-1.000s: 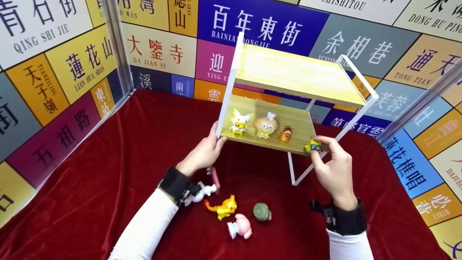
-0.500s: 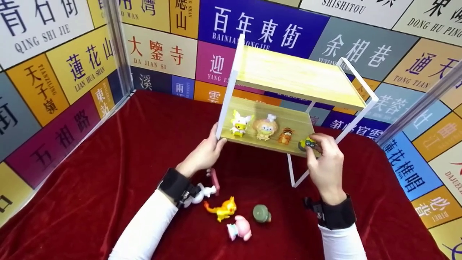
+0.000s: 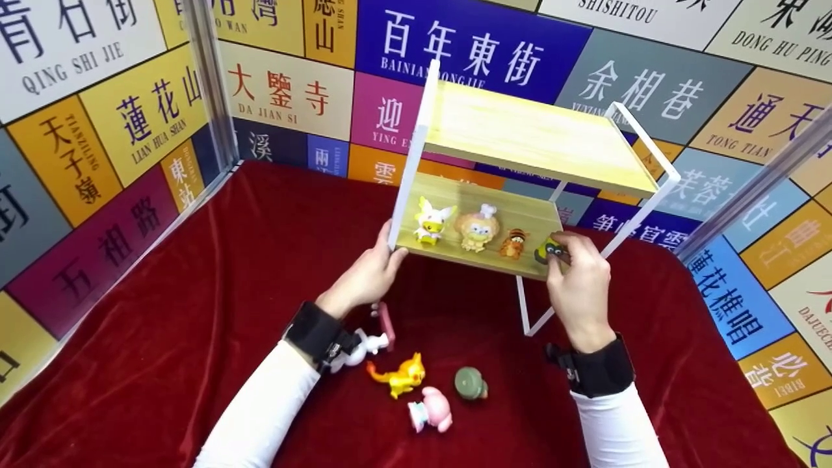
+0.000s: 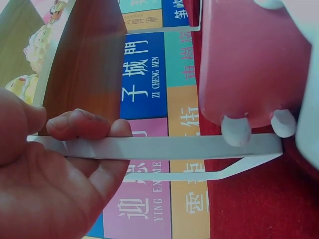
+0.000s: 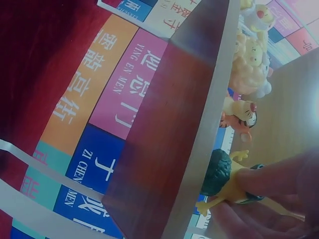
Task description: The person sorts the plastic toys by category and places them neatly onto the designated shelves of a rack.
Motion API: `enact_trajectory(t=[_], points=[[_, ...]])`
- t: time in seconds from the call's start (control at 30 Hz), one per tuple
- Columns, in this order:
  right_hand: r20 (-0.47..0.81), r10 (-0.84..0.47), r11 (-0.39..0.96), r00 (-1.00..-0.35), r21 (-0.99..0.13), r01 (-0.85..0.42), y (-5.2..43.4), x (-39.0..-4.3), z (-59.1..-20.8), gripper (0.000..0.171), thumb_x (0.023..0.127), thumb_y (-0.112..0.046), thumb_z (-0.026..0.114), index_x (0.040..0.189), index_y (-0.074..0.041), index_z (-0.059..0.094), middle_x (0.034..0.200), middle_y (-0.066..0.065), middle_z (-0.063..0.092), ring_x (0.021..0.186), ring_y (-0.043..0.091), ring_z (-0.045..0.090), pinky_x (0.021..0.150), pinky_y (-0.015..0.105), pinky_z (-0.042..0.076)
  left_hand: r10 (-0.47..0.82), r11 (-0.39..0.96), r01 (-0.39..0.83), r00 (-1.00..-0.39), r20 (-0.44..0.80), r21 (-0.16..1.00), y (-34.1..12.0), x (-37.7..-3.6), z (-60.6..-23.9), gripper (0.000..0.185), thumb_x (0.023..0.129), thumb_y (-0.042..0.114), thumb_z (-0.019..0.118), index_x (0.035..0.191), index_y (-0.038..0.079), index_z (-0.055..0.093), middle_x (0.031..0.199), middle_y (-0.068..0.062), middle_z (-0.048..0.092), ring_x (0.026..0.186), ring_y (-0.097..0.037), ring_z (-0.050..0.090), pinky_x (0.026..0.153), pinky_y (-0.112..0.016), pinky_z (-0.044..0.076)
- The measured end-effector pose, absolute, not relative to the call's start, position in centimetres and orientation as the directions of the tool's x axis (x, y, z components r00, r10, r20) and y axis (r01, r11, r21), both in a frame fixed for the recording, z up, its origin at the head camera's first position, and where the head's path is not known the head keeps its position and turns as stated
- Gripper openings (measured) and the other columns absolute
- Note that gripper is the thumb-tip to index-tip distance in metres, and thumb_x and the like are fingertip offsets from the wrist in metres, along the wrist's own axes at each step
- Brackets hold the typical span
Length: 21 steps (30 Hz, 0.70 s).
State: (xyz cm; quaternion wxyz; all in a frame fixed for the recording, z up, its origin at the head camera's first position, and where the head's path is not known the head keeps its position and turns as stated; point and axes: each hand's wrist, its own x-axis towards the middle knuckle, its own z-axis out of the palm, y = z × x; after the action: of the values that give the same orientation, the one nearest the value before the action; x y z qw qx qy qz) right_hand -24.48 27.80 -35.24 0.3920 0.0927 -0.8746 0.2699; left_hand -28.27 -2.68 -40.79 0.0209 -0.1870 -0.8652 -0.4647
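The right hand [image 3: 580, 286] pinches a yellow figure [image 3: 548, 249] on the lower shelf [image 3: 455, 250]; it should stand upright beside the tiger [image 3: 513, 242]. The left hand [image 3: 365, 276] grips the frame [image 3: 408, 166].

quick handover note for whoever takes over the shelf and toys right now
Left hand: grips the white frame at the rack's front left corner.
Right hand: fingers pinch the yellow-green figure at the right end of the lower shelf.
Done: rabbit figure, fluffy tan figure and tiger figure stand in a row on that shelf.
Left: white figure, orange figure, pink figure and green figure lie on the red cloth. Top shelf holds nothing.
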Motion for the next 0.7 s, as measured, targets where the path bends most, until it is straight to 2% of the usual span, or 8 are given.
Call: enact_trajectory(t=[0.07,0.17,0.3,0.37,0.53,0.7], points=[[0.723,0.05,0.841,-0.689,-0.403,-0.361,27.86,-24.53,-35.2,0.022,0.085,0.012,0.066,0.106,0.008,0.069,0.11,0.025,0.069,0.099,0.04,0.069,0.086,0.045,0.058,0.304,0.498,0.34,-0.93,0.206,0.798,-2.66,-28.27,-40.8,0.067,0.109,0.027,0.041,0.161,0.002,0.005,0.114,-0.03,0.066,0.078,-0.032,0.065,0.079,-0.043,0.055],[0.705,0.047,0.849,-0.707,-0.401,-0.344,27.93,-24.66,-35.08,0.022,0.086,0.011,0.066,0.107,0.007,0.069,0.111,0.026,0.07,0.099,0.041,0.07,0.087,0.047,0.058,0.301,0.497,0.339,-0.931,0.208,0.799,-2.59,-28.28,-40.82,0.067,0.109,0.027,0.041,0.16,0.001,0.006,0.116,-0.03,0.066,0.079,-0.031,0.064,0.081,-0.043,0.054],[0.676,0.039,0.853,-0.736,-0.406,-0.328,27.89,-24.83,-34.96,0.022,0.086,0.012,0.064,0.108,0.007,0.069,0.11,0.026,0.07,0.096,0.041,0.07,0.085,0.048,0.058,0.296,0.496,0.344,-0.93,0.217,0.797,-2.55,-28.27,-40.86,0.067,0.109,0.027,0.042,0.16,0.0,0.007,0.131,-0.03,0.061,0.087,-0.031,0.065,0.085,-0.043,0.053],[0.663,0.036,0.852,-0.748,-0.412,-0.323,27.86,-24.88,-34.92,0.022,0.087,0.012,0.063,0.108,0.008,0.068,0.11,0.027,0.07,0.095,0.041,0.071,0.083,0.048,0.059,0.297,0.496,0.339,-0.931,0.21,0.799,-2.57,-28.25,-40.86,0.067,0.109,0.027,0.041,0.16,0.0,0.006,0.127,-0.03,0.063,0.084,-0.031,0.065,0.084,-0.043,0.053],[0.66,0.045,0.855,-0.75,-0.413,-0.313,27.91,-24.92,-34.92,0.023,0.086,0.013,0.062,0.107,0.008,0.068,0.109,0.027,0.069,0.095,0.042,0.07,0.083,0.051,0.058,0.302,0.505,0.338,-0.931,0.204,0.794,-2.63,-28.28,-40.9,0.068,0.109,0.027,0.041,0.16,-0.002,0.005,0.102,-0.026,0.066,0.074,-0.027,0.058,0.08,-0.041,0.051],[0.658,0.053,0.857,-0.751,-0.416,-0.305,27.97,-24.92,-35.13,0.023,0.086,0.012,0.063,0.108,0.006,0.067,0.109,0.026,0.069,0.098,0.043,0.069,0.086,0.052,0.057,0.299,0.508,0.341,-0.931,0.21,0.791,-2.64,-28.29,-40.93,0.068,0.109,0.026,0.041,0.16,-0.002,0.006,0.098,-0.025,0.065,0.077,-0.028,0.059,0.081,-0.042,0.051]])
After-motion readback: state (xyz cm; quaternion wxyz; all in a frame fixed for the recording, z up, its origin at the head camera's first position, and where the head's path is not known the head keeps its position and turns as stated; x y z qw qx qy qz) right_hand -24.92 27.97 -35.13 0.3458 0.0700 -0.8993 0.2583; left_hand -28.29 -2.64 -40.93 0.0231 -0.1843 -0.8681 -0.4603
